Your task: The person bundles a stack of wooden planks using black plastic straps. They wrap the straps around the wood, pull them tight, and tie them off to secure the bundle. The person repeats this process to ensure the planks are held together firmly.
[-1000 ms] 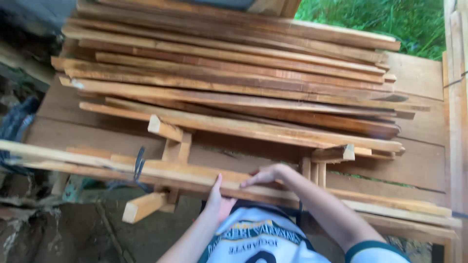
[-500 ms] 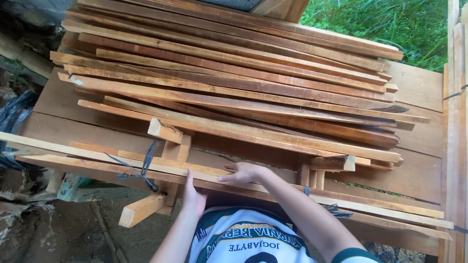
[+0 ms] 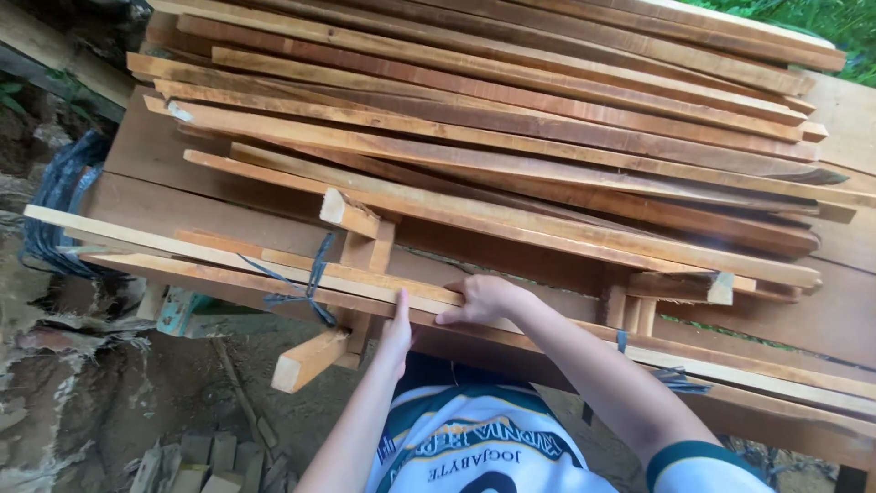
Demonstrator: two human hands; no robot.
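Observation:
My right hand [image 3: 479, 297] curls over the front edge of a long thin wooden slat [image 3: 228, 258] that lies along the near side of a wooden bench [image 3: 137, 196]. My left hand [image 3: 397, 327] is just to its left, fingers straight and pressed flat against the slat's edge, gripping nothing. A dark strap [image 3: 313, 274] binds the front slats to the left of my hands. A short wooden block [image 3: 310, 358] juts out below the strap.
A big stack of long reddish-brown slats [image 3: 511, 119] covers the bench behind my hands. A small block [image 3: 349, 212] sits on an upright piece. Black plastic [image 3: 59, 196] hangs at the left. Wood offcuts [image 3: 196, 461] lie on the dirt ground.
The view has moved closer to the bench. My right hand stays on the front slat, and my left hand has come up from below to press against the slat's edge.

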